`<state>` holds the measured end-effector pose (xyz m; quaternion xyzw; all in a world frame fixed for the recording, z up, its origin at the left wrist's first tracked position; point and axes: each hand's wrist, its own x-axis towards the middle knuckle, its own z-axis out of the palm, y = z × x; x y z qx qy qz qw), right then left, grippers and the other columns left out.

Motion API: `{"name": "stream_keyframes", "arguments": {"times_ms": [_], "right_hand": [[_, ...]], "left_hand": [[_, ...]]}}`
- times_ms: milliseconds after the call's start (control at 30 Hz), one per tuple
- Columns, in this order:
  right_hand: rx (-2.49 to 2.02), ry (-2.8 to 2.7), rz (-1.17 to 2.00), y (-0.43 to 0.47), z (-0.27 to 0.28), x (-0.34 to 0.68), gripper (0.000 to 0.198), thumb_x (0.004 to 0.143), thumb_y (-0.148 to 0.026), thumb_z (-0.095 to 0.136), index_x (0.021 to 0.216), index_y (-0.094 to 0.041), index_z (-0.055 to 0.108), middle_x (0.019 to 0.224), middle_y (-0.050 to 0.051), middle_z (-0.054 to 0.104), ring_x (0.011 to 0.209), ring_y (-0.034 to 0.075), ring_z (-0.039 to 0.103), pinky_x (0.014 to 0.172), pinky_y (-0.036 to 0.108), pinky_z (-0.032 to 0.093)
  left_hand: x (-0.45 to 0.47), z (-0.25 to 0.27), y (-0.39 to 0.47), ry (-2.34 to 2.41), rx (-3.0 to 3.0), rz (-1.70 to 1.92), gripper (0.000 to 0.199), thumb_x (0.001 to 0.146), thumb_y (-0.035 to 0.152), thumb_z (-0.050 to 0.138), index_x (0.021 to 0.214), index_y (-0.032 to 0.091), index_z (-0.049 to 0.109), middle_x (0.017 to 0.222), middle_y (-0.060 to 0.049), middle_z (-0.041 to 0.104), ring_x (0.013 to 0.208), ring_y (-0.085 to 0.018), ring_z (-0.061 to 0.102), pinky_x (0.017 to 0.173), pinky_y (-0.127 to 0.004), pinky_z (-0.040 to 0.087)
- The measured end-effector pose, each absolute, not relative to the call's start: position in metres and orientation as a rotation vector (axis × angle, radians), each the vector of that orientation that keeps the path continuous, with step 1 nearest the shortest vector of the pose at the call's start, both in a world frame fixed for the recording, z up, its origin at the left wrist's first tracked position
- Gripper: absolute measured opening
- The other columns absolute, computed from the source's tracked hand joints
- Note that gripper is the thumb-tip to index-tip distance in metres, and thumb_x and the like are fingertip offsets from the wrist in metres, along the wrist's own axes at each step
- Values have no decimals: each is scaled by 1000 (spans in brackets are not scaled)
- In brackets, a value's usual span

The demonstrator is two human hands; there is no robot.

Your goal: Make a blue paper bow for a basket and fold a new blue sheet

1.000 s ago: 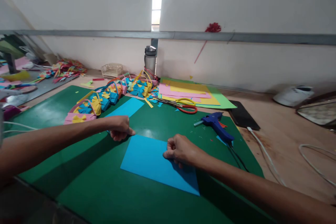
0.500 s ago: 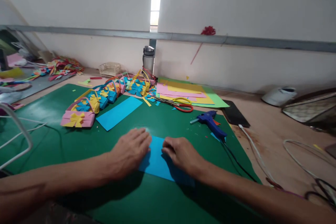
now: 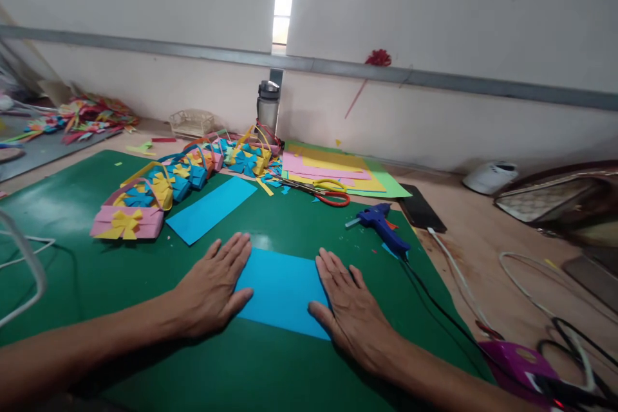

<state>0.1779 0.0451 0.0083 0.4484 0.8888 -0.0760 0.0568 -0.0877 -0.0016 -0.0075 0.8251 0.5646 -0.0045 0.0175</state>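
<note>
A sheet of blue paper [image 3: 282, 293] lies flat on the green mat [image 3: 203, 373] in front of me. My left hand [image 3: 217, 290] rests flat over its left end, fingers stretched and thumb on the paper. Over the right end, my right hand [image 3: 345, 302] lies open with its fingertips and thumb on the sheet. Beyond my left hand is a second blue paper strip [image 3: 212, 209]. Farther left stand several small paper baskets with bows, the nearest a pink basket [image 3: 150, 222] with a yellow bow.
A blue glue gun [image 3: 383, 228] with a black cord lies right of centre. Scissors [image 3: 333, 197] sit by stacked coloured paper [image 3: 386, 183]. A water bottle [image 3: 268, 109] stands by the wall. A black phone [image 3: 422, 208], white cable and purple object [image 3: 516, 367] are at right.
Both hands have spread apart to the two ends of the blue paper and flattened. My right hand's pinched fingers have opened. More of the sheet shows between them.
</note>
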Motion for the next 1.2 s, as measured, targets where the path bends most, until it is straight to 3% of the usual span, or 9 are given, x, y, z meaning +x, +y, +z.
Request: {"name": "stream_keyframes", "arguments": {"times_ms": [133, 233, 333, 467, 667, 900, 1067, 1200], "right_hand": [[1564, 2655, -397, 59, 20, 196, 60, 86, -38, 38, 138, -8, 40, 147, 17, 30, 136, 31, 24, 108, 53, 22], [1763, 2684, -660, 77, 35, 207, 45, 85, -27, 36, 121, -12, 57, 133, 16, 52, 126, 27, 44, 104, 44, 32], [1824, 2612, -771, 94, 45, 210, 36, 83, -24, 38, 106, -13, 64, 101, 11, 70, 94, 22, 65, 81, 32, 49], [1817, 2505, -896, 103, 43, 204, 23, 73, -16, 46, 83, -15, 67, 70, 3, 69, 61, 15, 63, 56, 23, 46], [1699, 2459, -928, 103, 47, 194, 5, 62, -23, 62, 61, -18, 62, 58, -1, 62, 59, 15, 57, 50, 22, 37], [1586, 2526, -894, 111, 54, 182, 23, 62, -27, 65, 82, -16, 63, 72, 2, 64, 67, 16, 58, 55, 23, 39], [1471, 2479, -866, 114, 55, 172, 14, 61, -28, 68, 65, -17, 62, 59, 0, 61, 58, 15, 56, 47, 22, 34], [1392, 2522, -817, 110, 59, 168, 11, 67, -28, 64, 71, -18, 67, 69, 2, 67, 68, 18, 61, 55, 23, 40]], "left_hand": [[-105, -17, -5, 1955, 2526, 48, 62, 92, 47, 30, 140, 7, 35, 148, -16, 26, 137, -30, 24, 107, -48, 29], [-107, -21, -8, 2027, 2557, 293, 56, 92, 43, 34, 134, 7, 44, 144, -19, 35, 135, -33, 29, 105, -50, 32], [-95, -19, -14, 1689, 2784, 567, 45, 93, 34, 40, 134, 19, 44, 148, -14, 30, 138, -32, 21, 105, -53, 30], [-70, -16, -22, 1208, 2895, 455, 35, 92, 26, 44, 127, 29, 50, 147, -13, 32, 135, -33, 28, 99, -55, 39], [-60, -20, -21, 1200, 2817, 420, 28, 93, 28, 46, 120, 28, 54, 139, -16, 41, 128, -36, 39, 94, -57, 44], [-59, -10, -21, 1208, 2778, 395, 26, 93, 32, 46, 116, 26, 55, 136, -16, 45, 123, -37, 45, 91, -55, 46], [-59, -8, -22, 1219, 2781, 376, 28, 95, 33, 41, 119, 25, 51, 135, -17, 45, 121, -38, 46, 87, -56, 48], [-59, -9, -21, 1204, 2773, 379, 28, 96, 34, 38, 119, 24, 50, 136, -18, 43, 121, -38, 46, 86, -57, 48]]}}
